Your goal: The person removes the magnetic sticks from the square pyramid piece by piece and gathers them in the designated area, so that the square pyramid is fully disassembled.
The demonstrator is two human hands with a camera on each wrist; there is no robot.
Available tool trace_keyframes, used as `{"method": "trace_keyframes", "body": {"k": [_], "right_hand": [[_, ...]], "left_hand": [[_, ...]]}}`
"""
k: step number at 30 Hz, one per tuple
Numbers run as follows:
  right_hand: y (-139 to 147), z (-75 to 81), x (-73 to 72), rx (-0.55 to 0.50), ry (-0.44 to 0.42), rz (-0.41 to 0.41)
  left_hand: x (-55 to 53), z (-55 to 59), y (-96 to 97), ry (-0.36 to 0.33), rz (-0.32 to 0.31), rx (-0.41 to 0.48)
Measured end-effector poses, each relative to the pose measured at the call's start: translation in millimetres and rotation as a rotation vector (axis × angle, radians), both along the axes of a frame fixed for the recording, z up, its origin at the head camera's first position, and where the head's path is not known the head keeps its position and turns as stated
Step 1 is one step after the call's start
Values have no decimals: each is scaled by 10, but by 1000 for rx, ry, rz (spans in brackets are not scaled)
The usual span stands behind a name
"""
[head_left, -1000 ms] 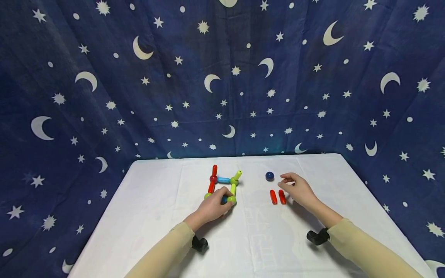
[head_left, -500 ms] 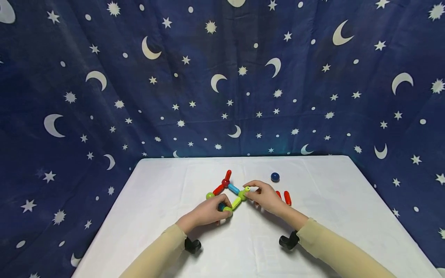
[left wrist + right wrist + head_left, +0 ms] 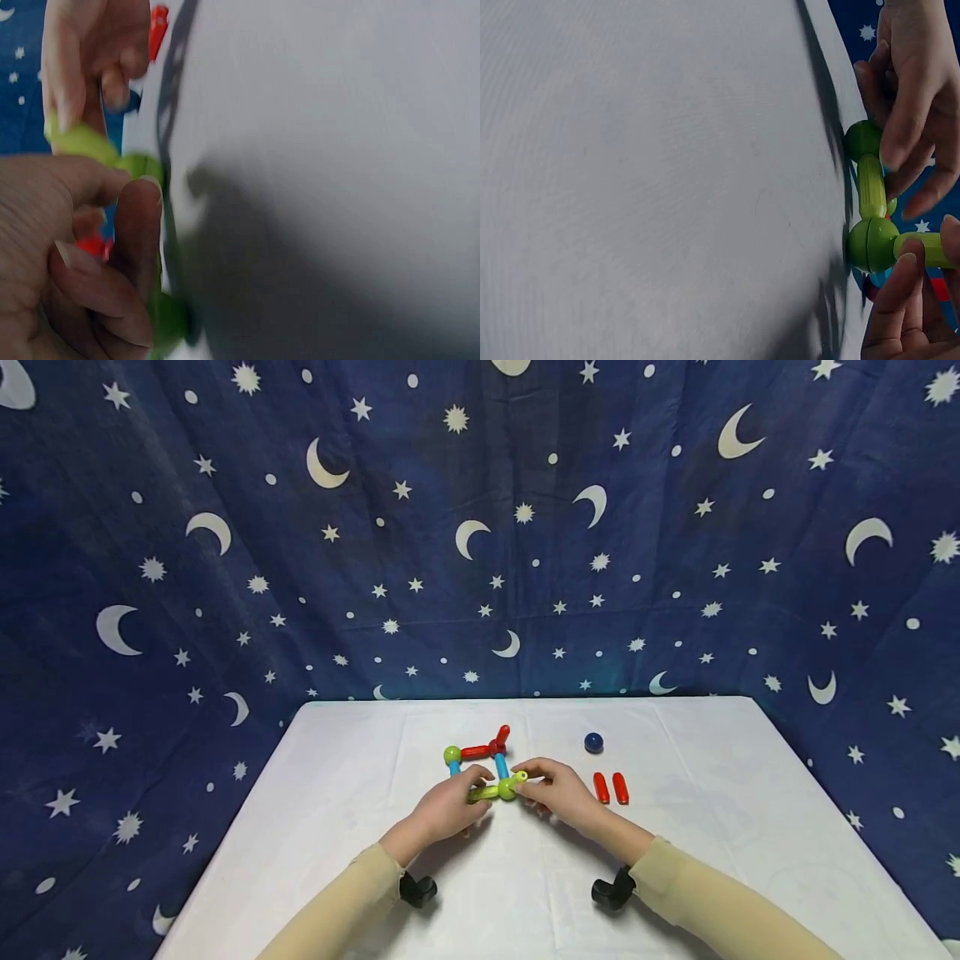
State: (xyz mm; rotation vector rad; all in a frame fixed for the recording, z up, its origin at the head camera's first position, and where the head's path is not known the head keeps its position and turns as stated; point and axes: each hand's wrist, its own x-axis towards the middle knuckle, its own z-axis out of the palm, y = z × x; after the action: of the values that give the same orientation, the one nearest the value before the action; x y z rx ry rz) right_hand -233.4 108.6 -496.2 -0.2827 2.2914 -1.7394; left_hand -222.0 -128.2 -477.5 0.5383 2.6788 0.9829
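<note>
A four-sided toy frame of rods and balls lies on the white table between the hands. Its far side is a red rod linking a green ball to a red ball, from which another red rod sticks up. Blue rods form the sides. My right hand pinches a yellow-green rod standing off the near-right green ball. My left hand has thumb and fingers around the near yellow-green rod, covering the near-left corner in the head view.
Two loose red rods lie side by side right of my right hand. A dark blue ball sits farther back. A dark curtain with moons and stars rises behind the table's far edge.
My right hand has come left from beside the loose red rods to the frame. The frame has turned clockwise, its red ball shifting to the far right corner. My left hand stays at the near side.
</note>
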Motion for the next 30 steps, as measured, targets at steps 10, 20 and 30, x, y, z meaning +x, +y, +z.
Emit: {"method": "trace_keyframes", "body": {"k": [10, 20, 30], "right_hand": [[-59, -82, -52, -192, -84, -116], [-96, -160, -162, -259, -103, -225], [-121, -188, -173, -296, -137, -240]], "left_hand": [[-71, -180, 356, 101, 105, 55], [-83, -219, 451, 196, 144, 19], [-51, -255, 458, 194, 158, 67]]}}
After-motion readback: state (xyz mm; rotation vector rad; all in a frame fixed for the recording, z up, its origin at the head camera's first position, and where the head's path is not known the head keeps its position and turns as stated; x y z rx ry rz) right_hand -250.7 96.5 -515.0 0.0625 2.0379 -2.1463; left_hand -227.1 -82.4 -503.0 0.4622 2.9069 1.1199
